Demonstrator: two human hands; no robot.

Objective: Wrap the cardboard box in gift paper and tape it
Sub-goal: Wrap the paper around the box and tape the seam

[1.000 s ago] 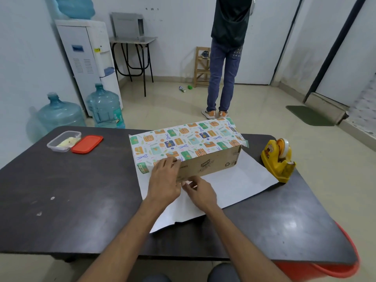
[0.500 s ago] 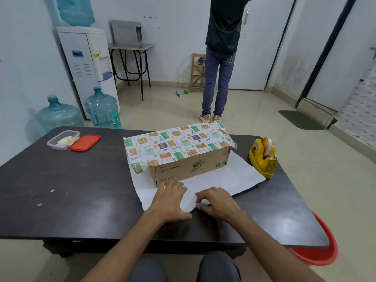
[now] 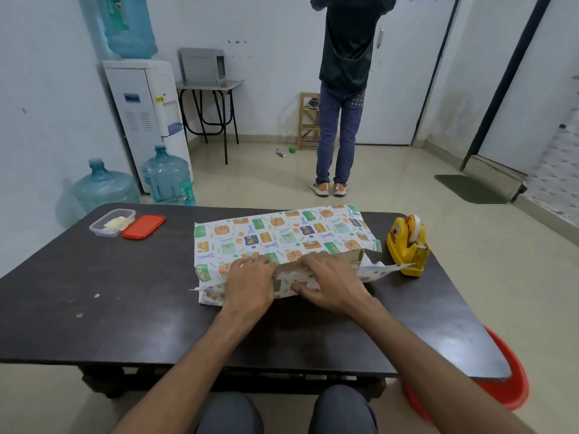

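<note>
Brown cardboard box (image 3: 352, 257) sits mid-table under patterned gift paper (image 3: 275, 233). Left hand (image 3: 249, 285) and right hand (image 3: 332, 285) press the near flap up, fingers spread flat. Risk: reaching for yellow tape dispenser (image 3: 407, 245) frees the flap; it likely springs back.

You've got soft, even indoor light, fairly bright, no hard shadows. The dark table (image 3: 94, 308) throws a pale sheen near its front edge and right corner. Wide-angle bend curves the walls and door frames at the edges. Focus looks decent throughout.
</note>
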